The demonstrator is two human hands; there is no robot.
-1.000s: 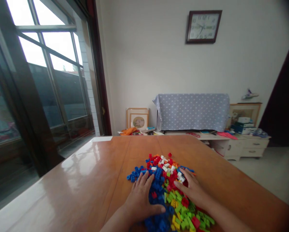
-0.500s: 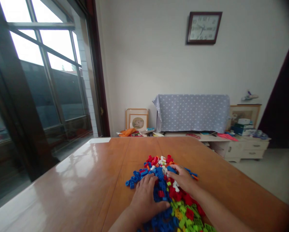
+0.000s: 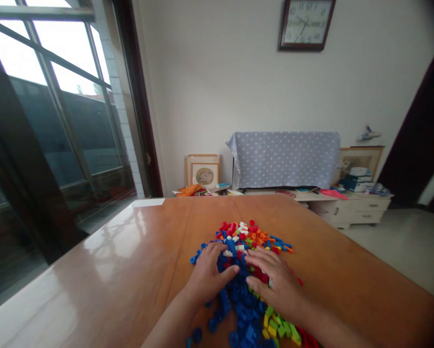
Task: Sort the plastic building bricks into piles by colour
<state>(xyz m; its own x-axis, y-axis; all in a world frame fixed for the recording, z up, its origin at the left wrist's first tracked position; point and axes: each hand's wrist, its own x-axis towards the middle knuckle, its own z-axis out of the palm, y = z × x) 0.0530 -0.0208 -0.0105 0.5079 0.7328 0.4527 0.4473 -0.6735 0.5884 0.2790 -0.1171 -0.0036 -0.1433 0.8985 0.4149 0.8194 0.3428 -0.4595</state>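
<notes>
A heap of small plastic building pieces lies on the wooden table. Blue pieces (image 3: 247, 309) fill its middle and near part, green and yellow ones (image 3: 282, 328) lie at the near right, and red, white and orange ones (image 3: 260, 237) at the far end. My left hand (image 3: 209, 273) rests over the heap's left side, thumb and fingers apart, beside blue pieces. Over the right side is my right hand (image 3: 275, 278), fingers spread above red and blue pieces. Neither hand visibly holds a piece; what lies under the palms is hidden.
The brown table (image 3: 129, 280) stretches forward, with a white sheet (image 3: 149, 202) at its far left corner. Beyond it stand a low white cabinet (image 3: 365, 210), a polka-dot cloth (image 3: 285, 159) over a covered object, and framed pictures (image 3: 203, 173). Windows are at left.
My left hand has shifted slightly up and left, its thumb lifted off the near blue pieces. My right hand has drawn nearer, uncovering orange and blue pieces. The view has tilted down.
</notes>
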